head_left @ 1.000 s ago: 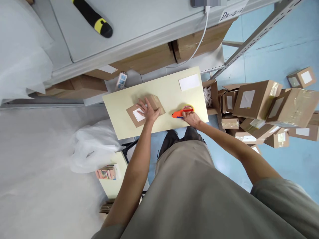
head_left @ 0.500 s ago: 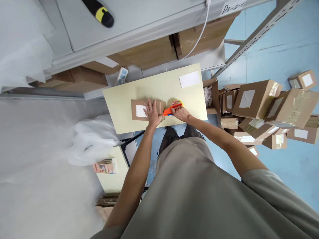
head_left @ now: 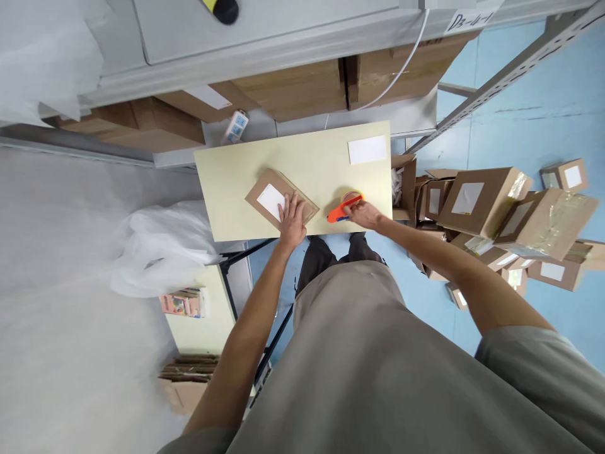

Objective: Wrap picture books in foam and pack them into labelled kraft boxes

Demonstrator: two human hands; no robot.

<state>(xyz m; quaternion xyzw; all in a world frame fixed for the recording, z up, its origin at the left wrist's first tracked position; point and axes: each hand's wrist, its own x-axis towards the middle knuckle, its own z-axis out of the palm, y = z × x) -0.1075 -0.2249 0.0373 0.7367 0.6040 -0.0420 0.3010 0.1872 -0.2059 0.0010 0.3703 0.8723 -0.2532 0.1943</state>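
Observation:
A small brown cardboard box [head_left: 276,197] with a white label lies at an angle on the pale yellow table [head_left: 307,157]. My left hand [head_left: 292,217] rests flat on the box's near right corner, fingers stretched out. My right hand [head_left: 362,214] is closed round an orange tape dispenser [head_left: 344,209], a short way to the right of the box near the table's front edge. The roll of tape sits at the dispenser's far end.
A white label sheet [head_left: 367,149] lies at the table's far right. Several taped cardboard boxes [head_left: 491,195] are piled on the blue floor to the right. A white plastic bag [head_left: 155,249] and a lower table [head_left: 198,321] stand left. Shelving with boxes [head_left: 293,88] runs behind.
The box has been turned from square to slanted under my left hand. My right hand has drawn the tape dispenser away from the box's right end, to the right.

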